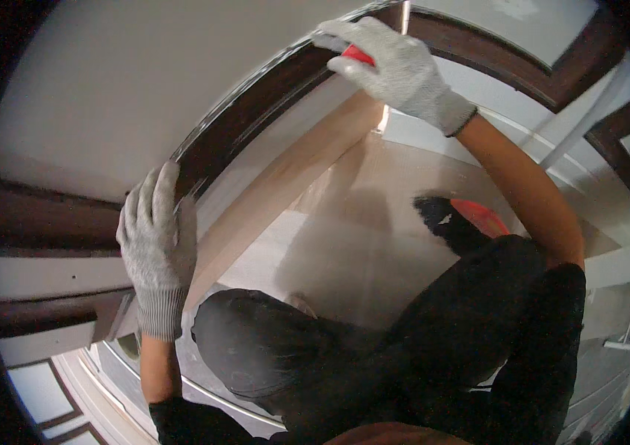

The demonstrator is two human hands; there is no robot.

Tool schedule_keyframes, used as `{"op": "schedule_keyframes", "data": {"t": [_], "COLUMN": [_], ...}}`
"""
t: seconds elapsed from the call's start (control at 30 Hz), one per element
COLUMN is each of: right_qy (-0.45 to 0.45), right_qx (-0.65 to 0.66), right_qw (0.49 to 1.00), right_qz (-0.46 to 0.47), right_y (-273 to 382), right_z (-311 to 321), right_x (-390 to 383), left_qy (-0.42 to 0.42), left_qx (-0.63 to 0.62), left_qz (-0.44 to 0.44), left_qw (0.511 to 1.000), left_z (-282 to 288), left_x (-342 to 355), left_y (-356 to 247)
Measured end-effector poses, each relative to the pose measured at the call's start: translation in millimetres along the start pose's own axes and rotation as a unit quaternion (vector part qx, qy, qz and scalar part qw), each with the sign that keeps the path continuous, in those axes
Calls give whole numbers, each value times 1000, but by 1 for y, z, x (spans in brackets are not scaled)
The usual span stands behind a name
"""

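Note:
My right hand (404, 74), in a pale grey knit glove, is closed around a small red tool (358, 54). Most of the tool is hidden by the fingers, and its kind does not show. It is held at the upper edge of a long dark brown wooden strip (256, 111), where a shiny ragged line runs along the large grey panel (130, 89). Lower down at the left, my left hand (156, 222), gloved the same way, lies on the strip's other end with its fingers stretched out.
By my right knee (478, 297) is a black and red thing (463, 219), its black end ragged. A pale wooden board (285, 170) runs below the dark strip down to the dusty light floor (330, 245). Brown-and-white panelling (508, 67) stands at the upper right.

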State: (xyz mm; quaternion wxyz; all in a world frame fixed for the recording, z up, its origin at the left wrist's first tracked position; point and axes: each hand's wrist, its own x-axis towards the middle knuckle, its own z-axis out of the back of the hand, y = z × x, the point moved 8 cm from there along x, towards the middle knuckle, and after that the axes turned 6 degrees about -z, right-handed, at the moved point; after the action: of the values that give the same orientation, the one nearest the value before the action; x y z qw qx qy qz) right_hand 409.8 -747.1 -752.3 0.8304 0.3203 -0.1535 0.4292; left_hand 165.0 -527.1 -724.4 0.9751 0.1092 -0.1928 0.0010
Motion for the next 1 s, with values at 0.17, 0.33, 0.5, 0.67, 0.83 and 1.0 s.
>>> {"op": "schedule_keyframes", "data": {"t": [0.17,0.33,0.5,0.67,0.83,1.0], "right_qy": [2,-4,-96,-256,-292,-288], "right_qx": [-114,-137,-105,-42,-30,26], "right_qw": [993,989,989,966,952,955], "right_qz": [18,48,29,-14,-85,-68], "right_y": [-12,-34,-68,-90,-101,-88], "right_z": [-10,-8,26,92,130,128], "right_x": [34,40,10,10,8,4], "left_qy": [35,6,-28,-45,-71,-74], "left_qx": [-19,-47,-47,-98,-140,-133], "left_qz": [-24,-141,-213,-261,-304,-310], "left_qw": [999,989,975,959,940,938], "left_z": [-12,-40,-55,-64,-71,-78], "left_x": [37,115,175,231,280,294], "left_y": [10,-51,-140,-174,-202,-205]}}
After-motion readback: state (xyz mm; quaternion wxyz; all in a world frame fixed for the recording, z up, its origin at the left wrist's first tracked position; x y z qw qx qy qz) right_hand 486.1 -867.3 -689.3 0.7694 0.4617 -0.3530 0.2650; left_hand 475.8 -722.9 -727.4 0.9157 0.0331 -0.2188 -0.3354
